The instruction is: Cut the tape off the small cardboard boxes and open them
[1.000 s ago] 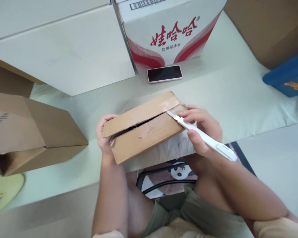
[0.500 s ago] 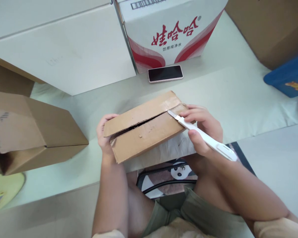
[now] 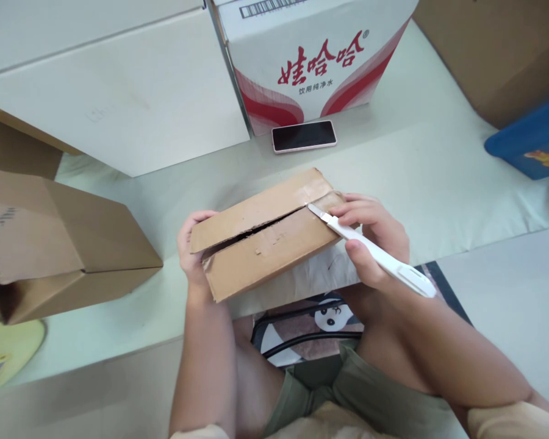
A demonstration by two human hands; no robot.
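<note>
A small brown cardboard box (image 3: 274,250) is tilted in front of me at the near side of the table. A dark slit runs along its top seam between the two flaps, with tape at the right end. My left hand (image 3: 193,244) grips the box's left end, its fingers partly hidden behind the cardboard. In my right hand (image 3: 377,235) is a white utility knife (image 3: 384,256) with a short metal blade. The blade tip lies at the right end of the seam, and some right-hand fingers rest near that corner of the box.
Behind the box lies a phone (image 3: 304,136) on the pale-covered table (image 3: 421,158). A white-and-red carton (image 3: 320,67) and a large white box (image 3: 119,103) stand at the back. To the left is an open cardboard box (image 3: 96,244), to the right a blue container (image 3: 531,143).
Almost nothing differs. The whole view has shifted very slightly, while both hands, the knife and the box keep their places relative to one another.
</note>
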